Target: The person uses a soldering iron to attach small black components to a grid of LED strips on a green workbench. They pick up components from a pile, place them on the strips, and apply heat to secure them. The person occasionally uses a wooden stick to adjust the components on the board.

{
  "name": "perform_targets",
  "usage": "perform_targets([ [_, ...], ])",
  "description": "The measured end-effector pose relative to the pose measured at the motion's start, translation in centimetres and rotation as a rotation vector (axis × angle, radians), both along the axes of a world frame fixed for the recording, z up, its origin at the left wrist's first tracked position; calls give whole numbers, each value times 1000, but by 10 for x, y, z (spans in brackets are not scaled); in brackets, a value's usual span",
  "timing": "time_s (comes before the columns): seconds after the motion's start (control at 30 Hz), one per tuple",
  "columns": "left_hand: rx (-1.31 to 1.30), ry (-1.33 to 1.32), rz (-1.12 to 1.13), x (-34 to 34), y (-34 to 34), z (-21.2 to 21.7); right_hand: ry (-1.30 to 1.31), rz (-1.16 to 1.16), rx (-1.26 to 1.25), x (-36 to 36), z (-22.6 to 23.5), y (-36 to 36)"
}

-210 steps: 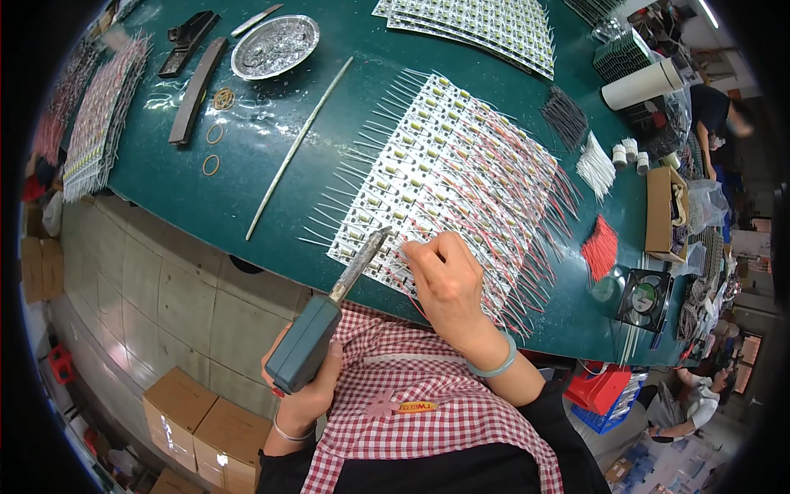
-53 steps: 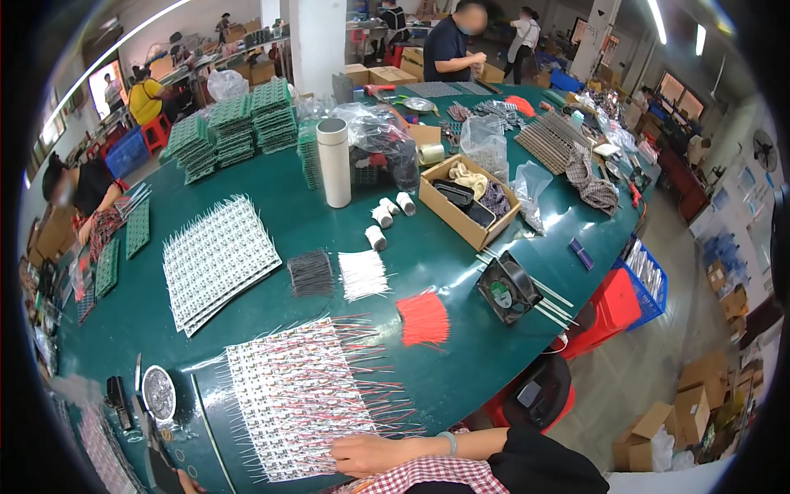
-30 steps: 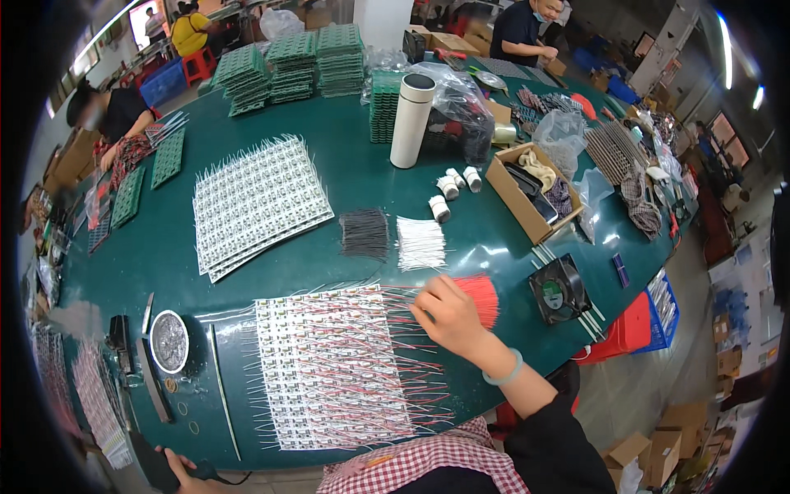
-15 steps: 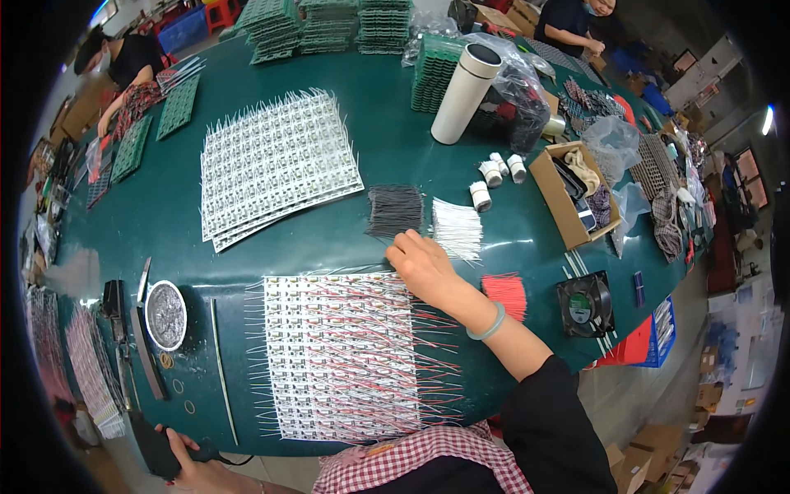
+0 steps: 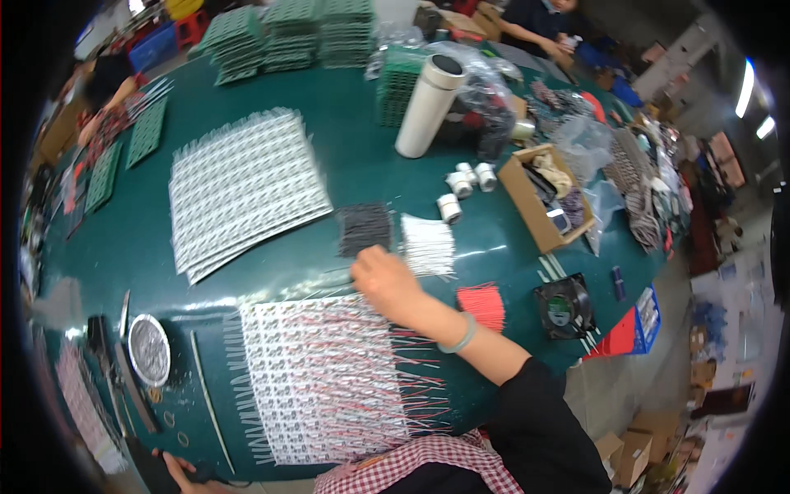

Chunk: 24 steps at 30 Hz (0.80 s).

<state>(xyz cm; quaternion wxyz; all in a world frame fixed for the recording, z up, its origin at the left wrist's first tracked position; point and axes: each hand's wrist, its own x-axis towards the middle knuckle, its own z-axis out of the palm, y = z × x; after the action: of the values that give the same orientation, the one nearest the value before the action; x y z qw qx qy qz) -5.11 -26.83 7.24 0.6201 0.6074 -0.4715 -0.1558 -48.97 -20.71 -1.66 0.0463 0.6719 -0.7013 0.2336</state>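
Note:
My right hand (image 5: 387,282) is at the far right corner of a white circuit board panel (image 5: 317,387), its fingers bent together and their tips hidden. Just beyond it lies a pile of black wires (image 5: 364,230), with white wires (image 5: 428,245) to the right and red wires (image 5: 481,307) nearer to me. Red and white wires lie across the panel and stick out past its right side. At the lower left edge my left hand (image 5: 179,475) wraps round a dark tool (image 5: 148,467) with a black cord; the picture cuts off part of both.
Stacked white panels (image 5: 247,189) lie behind. A tub of grey material (image 5: 151,350) and a thin rod (image 5: 212,403) are at left. Rightward stand a flask (image 5: 428,107), a cardboard box (image 5: 535,202) and a black fan (image 5: 565,306). Two people sit across the table.
The view has shifted, so most tabletop things appear farther left and lower. My right hand stays by the panel's far corner and the black wires. My left hand keeps its hold on the dark tool.

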Motion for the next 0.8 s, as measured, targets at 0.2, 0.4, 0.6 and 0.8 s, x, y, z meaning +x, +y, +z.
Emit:
perform_targets([
  [0.2, -52, -123, -60, -39, 0, 26, 168, -8, -13, 6, -3, -10],
  [0.4, -28, 25, -57, -50, 2, 34, 199, -131, 5, -6, -5, -5],
  [0.6, -37, 34, -125, -36, -1, 19, 262, -201, -90, -4, 0, -6],
  [0.8, 113, -12, -64, -35, 5, 24, 331, -187, -76, -5, -6, -12],
])
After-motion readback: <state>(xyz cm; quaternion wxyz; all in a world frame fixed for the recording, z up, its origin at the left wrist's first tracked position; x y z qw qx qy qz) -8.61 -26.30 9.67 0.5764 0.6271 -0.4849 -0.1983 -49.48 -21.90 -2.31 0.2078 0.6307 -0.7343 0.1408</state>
